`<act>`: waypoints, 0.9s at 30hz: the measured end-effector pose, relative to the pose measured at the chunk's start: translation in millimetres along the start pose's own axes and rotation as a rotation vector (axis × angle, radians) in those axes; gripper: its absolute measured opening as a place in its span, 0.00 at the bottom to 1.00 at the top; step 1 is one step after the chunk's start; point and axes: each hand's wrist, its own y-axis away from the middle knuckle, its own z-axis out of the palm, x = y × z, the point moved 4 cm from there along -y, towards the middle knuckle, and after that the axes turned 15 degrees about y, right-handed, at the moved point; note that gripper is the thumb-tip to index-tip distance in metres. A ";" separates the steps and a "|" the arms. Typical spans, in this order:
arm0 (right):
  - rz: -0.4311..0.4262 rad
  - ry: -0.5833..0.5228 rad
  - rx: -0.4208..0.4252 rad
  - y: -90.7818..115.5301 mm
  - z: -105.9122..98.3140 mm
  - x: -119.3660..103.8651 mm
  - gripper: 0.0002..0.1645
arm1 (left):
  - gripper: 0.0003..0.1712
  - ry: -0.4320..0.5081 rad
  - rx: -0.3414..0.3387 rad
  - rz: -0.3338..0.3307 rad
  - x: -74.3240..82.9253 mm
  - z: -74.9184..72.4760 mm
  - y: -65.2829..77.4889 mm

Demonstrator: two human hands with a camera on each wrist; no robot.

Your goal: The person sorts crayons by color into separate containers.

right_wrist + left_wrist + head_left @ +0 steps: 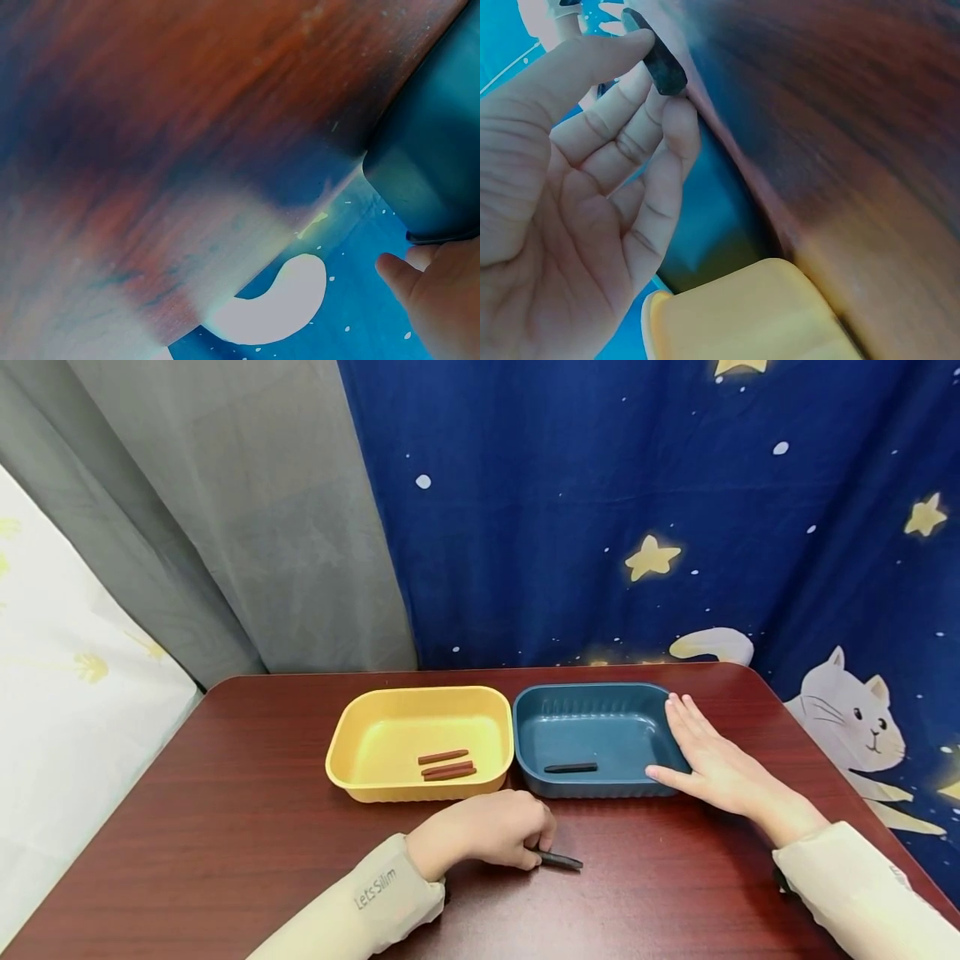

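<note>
My left hand [491, 828] pinches a black crayon [562, 861] between thumb and fingers, low over the table in front of the two tubs. In the left wrist view the crayon [664, 64] sticks out between thumb and fingertips. Three reddish-brown crayons [444, 757] lie in the yellow tub [367, 735]. Another black crayon [571, 768] is inside the dark blue tub [600, 735], near its front wall. My right hand [716, 768] rests at that tub's right rim with fingers stretched out. In the right wrist view only part of that hand [442, 292] shows.
Side by side, the tubs stand toward the back of the dark red wooden table [247, 827]. Behind the table's far edge hang a grey curtain [262, 510] and a blue curtain [540, 527] with stars and a cat.
</note>
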 end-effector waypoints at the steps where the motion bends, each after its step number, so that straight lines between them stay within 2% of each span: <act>1: -0.003 0.000 0.002 0.1 -0.4 -0.4 0.65 | 0.08 0.000 -0.001 0.005 0.7 -0.3 0.2; 7: 0.000 0.011 0.011 0.1 0.5 -0.2 0.65 | 0.07 0.019 0.028 0.032 -0.3 -7.0 1.2; 14: -0.002 0.009 0.011 1.1 2.0 -0.2 0.65 | 0.03 0.028 0.089 0.072 -0.6 -24.4 4.6; 21: 0.000 0.007 0.021 1.1 1.9 0.2 0.65 | 0.03 0.039 0.166 0.060 -1.7 -43.6 9.1; 27: 0.010 0.007 0.024 1.7 1.3 0.4 0.65 | 0.03 0.043 0.219 0.086 -3.0 -55.3 9.6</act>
